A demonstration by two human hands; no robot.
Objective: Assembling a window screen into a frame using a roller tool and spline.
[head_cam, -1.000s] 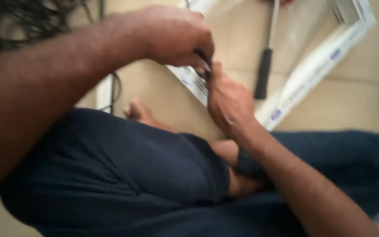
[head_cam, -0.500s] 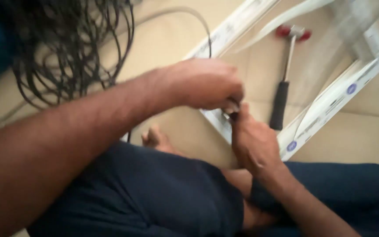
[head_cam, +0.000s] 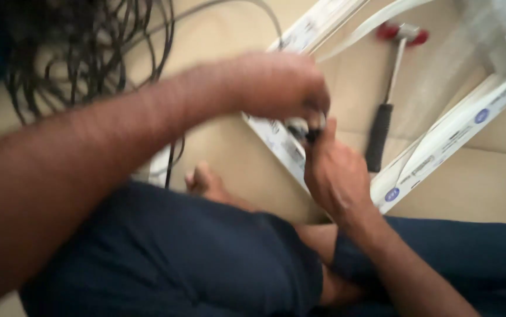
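Floor tiles (head_cam: 487, 182) of a pale beige fill the view, smooth and glossy, with a faint joint line running across the right side. The person sits on this floor in dark blue trousers (head_cam: 206, 258), one bare foot (head_cam: 203, 182) tucked near the middle. A white frame (head_cam: 440, 147) with small blue round stickers lies flat on the tiles, its strips meeting at a corner towards the upper right. Inside the frame rests a hammer (head_cam: 385, 111) with a black grip and a red-tipped head. A tangle of black cable (head_cam: 83, 53) is heaped on the floor at the upper left.

Both hands meet over the near strip of the frame. The left hand (head_cam: 276, 85) is curled shut, pinching a small dark and pale part (head_cam: 305, 129) at its fingertips. The right hand (head_cam: 338, 176) comes up from below, its fingers closed on the same part. Motion blur hides what the part is.
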